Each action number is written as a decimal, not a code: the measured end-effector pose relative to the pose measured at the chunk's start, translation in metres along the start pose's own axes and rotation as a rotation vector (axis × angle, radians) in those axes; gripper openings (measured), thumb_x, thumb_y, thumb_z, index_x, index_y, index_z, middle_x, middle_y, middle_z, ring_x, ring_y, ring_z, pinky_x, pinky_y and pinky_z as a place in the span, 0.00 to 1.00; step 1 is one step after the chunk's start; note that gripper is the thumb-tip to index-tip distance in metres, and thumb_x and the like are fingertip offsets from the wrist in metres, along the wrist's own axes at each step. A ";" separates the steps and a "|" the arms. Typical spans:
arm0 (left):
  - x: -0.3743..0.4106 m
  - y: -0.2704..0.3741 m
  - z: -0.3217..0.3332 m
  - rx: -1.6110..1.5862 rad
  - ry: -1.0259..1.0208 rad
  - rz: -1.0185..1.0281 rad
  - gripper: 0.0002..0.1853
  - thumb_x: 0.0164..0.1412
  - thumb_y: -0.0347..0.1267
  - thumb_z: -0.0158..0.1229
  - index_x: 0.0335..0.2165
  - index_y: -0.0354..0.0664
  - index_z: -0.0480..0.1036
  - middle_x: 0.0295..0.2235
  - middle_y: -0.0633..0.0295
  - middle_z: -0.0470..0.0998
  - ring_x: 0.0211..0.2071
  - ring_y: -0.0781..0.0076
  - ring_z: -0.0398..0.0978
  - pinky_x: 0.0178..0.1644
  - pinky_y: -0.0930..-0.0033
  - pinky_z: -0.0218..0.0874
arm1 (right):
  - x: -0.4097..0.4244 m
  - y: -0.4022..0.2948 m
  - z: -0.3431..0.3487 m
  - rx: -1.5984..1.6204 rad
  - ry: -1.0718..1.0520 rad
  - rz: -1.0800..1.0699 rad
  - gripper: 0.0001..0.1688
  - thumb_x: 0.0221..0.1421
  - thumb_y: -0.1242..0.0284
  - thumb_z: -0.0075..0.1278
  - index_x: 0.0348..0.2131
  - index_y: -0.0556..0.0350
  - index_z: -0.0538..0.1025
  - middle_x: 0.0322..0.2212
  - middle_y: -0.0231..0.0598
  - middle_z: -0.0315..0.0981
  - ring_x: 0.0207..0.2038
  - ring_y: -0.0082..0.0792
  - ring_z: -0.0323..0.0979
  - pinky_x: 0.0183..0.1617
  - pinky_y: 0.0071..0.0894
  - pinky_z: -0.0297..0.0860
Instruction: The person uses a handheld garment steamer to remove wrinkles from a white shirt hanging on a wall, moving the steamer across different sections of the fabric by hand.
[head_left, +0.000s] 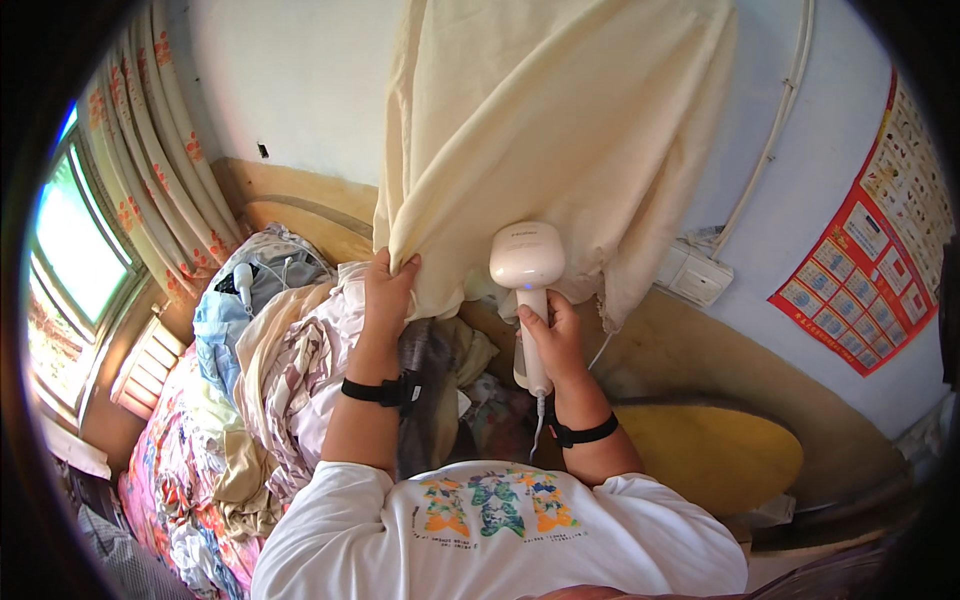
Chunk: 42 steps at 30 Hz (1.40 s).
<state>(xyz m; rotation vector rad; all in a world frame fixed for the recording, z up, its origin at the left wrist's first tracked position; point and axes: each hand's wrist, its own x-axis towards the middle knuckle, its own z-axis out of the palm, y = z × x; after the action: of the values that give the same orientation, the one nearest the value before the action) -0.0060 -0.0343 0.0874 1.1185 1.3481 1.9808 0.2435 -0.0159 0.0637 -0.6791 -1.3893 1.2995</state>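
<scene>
A cream cloth garment (540, 135) hangs before me in long folds, its lower edge gathered and uneven. My left hand (388, 289) pinches the garment's lower left edge. In my right hand (557, 334) is the handle of a white handheld garment steamer (527, 255). Its broad head is up against or just in front of the lower part of the cloth; the contact itself is hidden. A small blue light glows below the head. From the handle's base a grey power cord (538, 427) runs down towards my body.
Piled clothes (300, 375) cover the bed at left, with a white corded device (243, 281) on top. A patterned curtain (150, 150) hangs by the window (82, 240). Right are a wall socket box (696, 274), a red calendar (855, 292) and a yellow rounded panel (705, 454).
</scene>
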 end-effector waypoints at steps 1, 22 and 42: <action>0.001 -0.005 -0.001 0.007 -0.015 0.056 0.11 0.57 0.26 0.58 0.40 0.38 0.72 0.30 0.64 0.75 0.30 0.77 0.70 0.30 0.72 0.62 | 0.000 -0.002 0.002 0.039 0.007 -0.045 0.17 0.54 0.68 0.57 0.39 0.61 0.72 0.27 0.33 0.72 0.28 0.20 0.70 0.31 0.23 0.68; -0.059 0.024 0.034 0.332 -0.995 0.022 0.34 0.52 0.28 0.62 0.55 0.36 0.57 0.49 0.53 0.69 0.50 0.68 0.66 0.52 0.66 0.60 | 0.005 -0.003 0.046 -0.062 -0.009 -0.229 0.26 0.58 0.70 0.52 0.52 0.66 0.66 0.41 0.42 0.71 0.42 0.29 0.69 0.45 0.30 0.67; -0.051 -0.003 -0.038 0.034 -0.214 -0.147 0.23 0.46 0.21 0.57 0.44 0.33 0.67 0.34 0.58 0.74 0.32 0.70 0.74 0.38 0.67 0.68 | 0.029 -0.014 0.081 -0.064 -0.190 -0.542 0.06 0.60 0.78 0.45 0.34 0.66 0.73 0.32 0.39 0.69 0.33 0.26 0.69 0.39 0.24 0.66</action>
<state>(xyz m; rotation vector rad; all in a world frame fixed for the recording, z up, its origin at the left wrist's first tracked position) -0.0102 -0.0917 0.0604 1.1748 1.3155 1.6880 0.1640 -0.0199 0.0986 -0.1924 -1.6316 0.9032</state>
